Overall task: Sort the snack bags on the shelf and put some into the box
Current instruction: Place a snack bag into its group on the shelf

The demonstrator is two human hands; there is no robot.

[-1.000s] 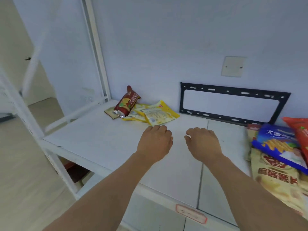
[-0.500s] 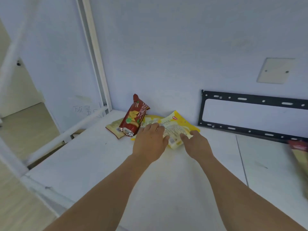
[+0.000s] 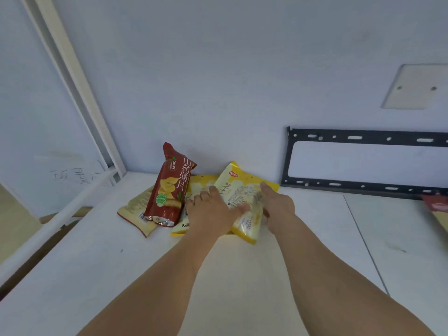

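On the white shelf (image 3: 97, 263) by the back wall lies a small pile of snack bags. My right hand (image 3: 276, 207) grips the right edge of the top yellow bag (image 3: 242, 190), thumb on its face. My left hand (image 3: 211, 212) rests on the pile; its thumb lies across that same bag and its fingers lie on a second yellow bag (image 3: 201, 184) underneath. A dark red crisps bag (image 3: 169, 187) leans on the pile's left side, over a flat beige bag (image 3: 135, 209). No box is in view.
A black metal bracket (image 3: 363, 137) leans against the wall to the right of the pile. Another snack bag (image 3: 436, 207) shows at the right edge. A white shelf post (image 3: 80, 98) rises at the back left, with a rail along the left edge.
Both hands moved forward across the shelf from its middle to the bag pile. They now lie on the yellow bags, and the right hand has taken hold of the top one.
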